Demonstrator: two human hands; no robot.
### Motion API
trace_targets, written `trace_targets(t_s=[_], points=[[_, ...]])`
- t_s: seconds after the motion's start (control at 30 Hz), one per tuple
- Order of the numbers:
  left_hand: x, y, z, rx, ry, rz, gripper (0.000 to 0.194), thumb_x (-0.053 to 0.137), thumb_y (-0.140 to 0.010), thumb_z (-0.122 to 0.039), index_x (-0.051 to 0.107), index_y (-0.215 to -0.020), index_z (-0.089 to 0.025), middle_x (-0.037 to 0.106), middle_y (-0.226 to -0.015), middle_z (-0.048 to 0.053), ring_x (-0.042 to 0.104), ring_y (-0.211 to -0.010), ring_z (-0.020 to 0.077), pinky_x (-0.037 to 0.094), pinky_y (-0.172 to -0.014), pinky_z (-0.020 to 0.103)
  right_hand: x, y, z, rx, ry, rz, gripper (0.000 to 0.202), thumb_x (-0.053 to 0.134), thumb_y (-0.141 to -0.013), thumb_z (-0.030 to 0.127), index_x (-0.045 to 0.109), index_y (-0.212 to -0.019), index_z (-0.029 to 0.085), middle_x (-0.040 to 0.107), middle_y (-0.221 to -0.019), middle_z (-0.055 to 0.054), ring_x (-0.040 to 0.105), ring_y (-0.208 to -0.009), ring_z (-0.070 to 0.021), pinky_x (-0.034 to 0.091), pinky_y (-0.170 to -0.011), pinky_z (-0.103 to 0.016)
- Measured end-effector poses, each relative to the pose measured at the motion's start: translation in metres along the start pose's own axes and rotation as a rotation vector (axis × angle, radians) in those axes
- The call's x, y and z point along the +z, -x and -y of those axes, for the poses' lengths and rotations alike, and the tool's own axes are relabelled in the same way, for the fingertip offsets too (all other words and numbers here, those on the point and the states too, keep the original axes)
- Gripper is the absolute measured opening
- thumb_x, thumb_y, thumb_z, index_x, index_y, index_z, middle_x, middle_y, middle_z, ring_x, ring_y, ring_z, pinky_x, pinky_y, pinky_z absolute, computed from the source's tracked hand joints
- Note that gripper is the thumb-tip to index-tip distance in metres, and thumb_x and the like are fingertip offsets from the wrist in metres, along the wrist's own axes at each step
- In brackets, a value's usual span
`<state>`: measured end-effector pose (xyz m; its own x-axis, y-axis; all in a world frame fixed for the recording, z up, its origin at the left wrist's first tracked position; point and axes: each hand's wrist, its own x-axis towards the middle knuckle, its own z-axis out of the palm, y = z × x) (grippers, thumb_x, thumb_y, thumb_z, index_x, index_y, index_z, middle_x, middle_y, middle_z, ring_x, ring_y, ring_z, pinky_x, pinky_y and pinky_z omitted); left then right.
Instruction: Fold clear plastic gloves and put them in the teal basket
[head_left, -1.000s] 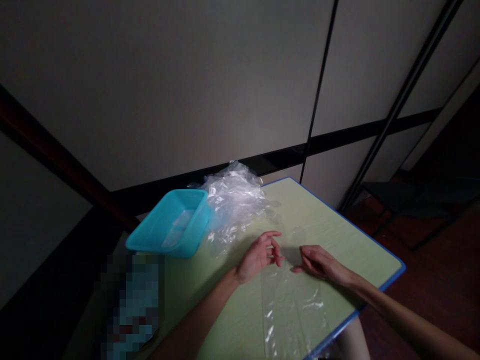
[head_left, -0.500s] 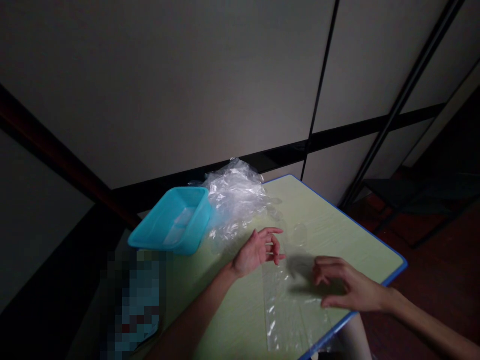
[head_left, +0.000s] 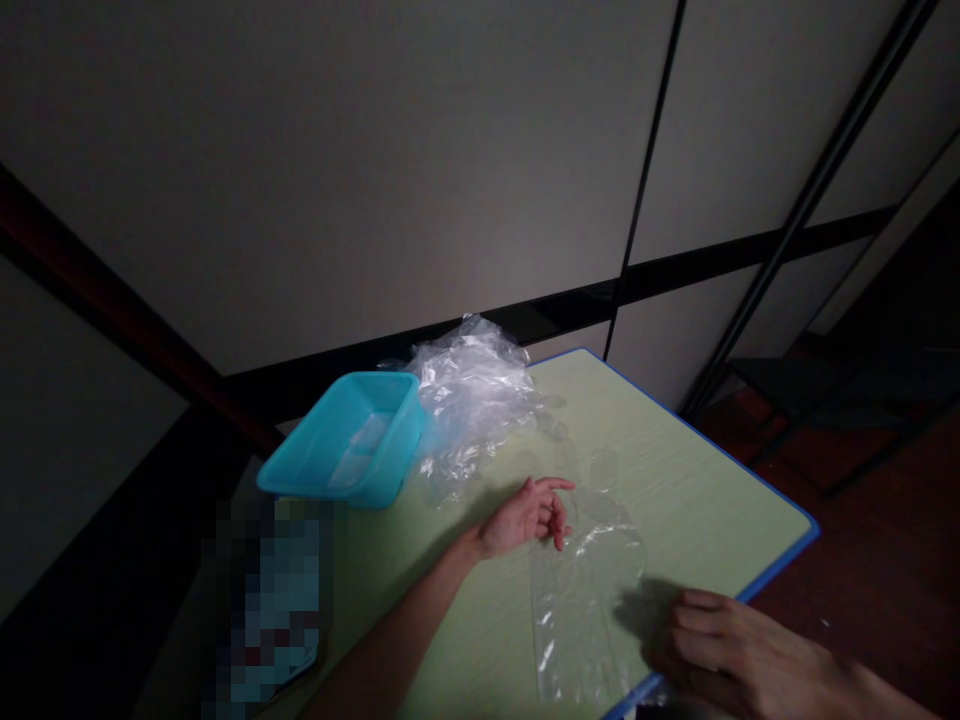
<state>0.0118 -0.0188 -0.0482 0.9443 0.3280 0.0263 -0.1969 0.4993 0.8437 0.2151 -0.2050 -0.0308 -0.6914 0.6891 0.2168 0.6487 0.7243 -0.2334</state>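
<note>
Beside the teal basin [head_left: 341,440], on its right in the head view, a heap of crumpled clear plastic [head_left: 476,385] lies on the pale green table [head_left: 675,480], its near edge spreading around the basin's right side. Farther right of the basin and nearer the wearer, the flat clear plastic piece [head_left: 585,610] lies on the table, with rounded lobes at its far end and its near end close to the blue table edge [head_left: 776,570].

The left hand [head_left: 523,518] is to the right of the basin and nearer the wearer, palm partly showing, its fingers loosely bent and a little apart, with nothing visible clamped in them. Its fingertips are over or just beside the plastic piece's left side; whether they touch it cannot be told. The right hand [head_left: 720,645] is the farthest right of the basin, back upward and fingers curled, above the near table edge, just beside the plastic piece. Its fingertips are hidden, so whether they are closed on anything cannot be told.

Inside the basin lies something pale and flat, too dim to name. Nearer the wearer than the basin is a pixelated patch [head_left: 281,600]. Beyond the basin stand grey panels [head_left: 420,170] crossed by a black band [head_left: 697,268].
</note>
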Motion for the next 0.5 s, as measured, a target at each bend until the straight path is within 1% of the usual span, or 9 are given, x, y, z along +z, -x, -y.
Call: trace_targets(t_s=[0.07,0.1,0.17,0.23,0.33,0.43,0.5], points=[[-0.003,-0.001,0.003,-0.040,-0.002,0.007,0.061,0.040,-0.078,-0.063,0.049,-0.114,-0.015,0.055,-0.074,0.003,0.057,-0.063,0.0176,0.035,-0.081,0.046,-0.002,-0.003,0.002,0.071,-0.088,-0.024,0.025,0.036,-0.090,0.019,0.060,-0.080,0.018,0.057,-0.068,-0.003,0.052,-0.064,-0.0146,0.041,-0.061,-0.027],[-0.004,-0.001,0.004,-0.052,0.001,0.009,0.061,0.039,-0.079,-0.063,0.049,-0.114,-0.015,0.055,-0.076,0.004,0.058,-0.066,0.0187,0.035,-0.081,0.046,-0.006,-0.005,0.003,0.097,-0.144,-0.029,0.024,0.037,-0.089,0.020,0.060,-0.081,0.018,0.058,-0.073,-0.005,0.053,-0.069,-0.0154,0.043,-0.064,-0.028],[-0.005,-0.002,0.005,-0.067,0.008,0.014,0.061,0.038,-0.079,-0.064,0.050,-0.114,-0.015,0.057,-0.083,0.007,0.058,-0.078,0.0224,0.034,-0.083,0.045,-0.018,-0.012,0.000,0.127,-0.286,-0.028,0.020,0.041,-0.088,0.022,0.060,-0.087,0.018,0.058,-0.088,-0.009,0.054,-0.083,-0.0174,0.044,-0.072,-0.029],[-0.004,-0.001,0.004,-0.078,0.013,0.025,0.062,0.038,-0.079,-0.064,0.052,-0.112,-0.013,0.058,-0.091,0.011,0.056,-0.091,0.0259,0.032,-0.087,0.044,-0.030,-0.021,-0.007,0.201,-0.456,-0.034,0.018,0.042,-0.088,0.020,0.060,-0.089,0.018,0.058,-0.095,-0.010,0.054,-0.089,-0.0170,0.044,-0.076,-0.029],[-0.002,0.000,0.002,-0.092,0.012,0.044,0.067,0.037,-0.078,-0.065,0.054,-0.111,-0.009,0.058,-0.101,0.017,0.051,-0.101,0.0289,0.030,-0.091,0.045,-0.039,-0.032,-0.025,0.336,-0.632,-0.108,0.019,0.040,-0.089,0.024,0.059,-0.089,0.019,0.059,-0.092,-0.008,0.054,-0.086,-0.0169,0.044,-0.076,-0.031],[-0.001,0.003,0.000,-0.096,0.004,0.054,0.074,0.035,-0.077,-0.069,0.055,-0.112,-0.007,0.058,-0.108,0.019,0.049,-0.107,0.0303,0.027,-0.094,0.044,-0.037,-0.040,-0.046,0.503,-0.741,-0.203,0.023,0.042,-0.088,0.034,0.057,-0.081,0.018,0.060,-0.080,-0.005,0.054,-0.075,-0.0161,0.045,-0.069,-0.030],[0.001,0.004,-0.001,-0.101,0.008,0.059,0.077,0.038,-0.074,-0.071,0.056,-0.112,-0.007,0.057,-0.112,0.018,0.047,-0.111,0.0307,0.024,-0.097,0.044,-0.033,-0.044,-0.059,0.584,-0.840,-0.272,0.027,0.045,-0.085,0.040,0.055,-0.076,0.017,0.058,-0.073,-0.003,0.054,-0.070,-0.0148,0.045,-0.064,-0.029]])
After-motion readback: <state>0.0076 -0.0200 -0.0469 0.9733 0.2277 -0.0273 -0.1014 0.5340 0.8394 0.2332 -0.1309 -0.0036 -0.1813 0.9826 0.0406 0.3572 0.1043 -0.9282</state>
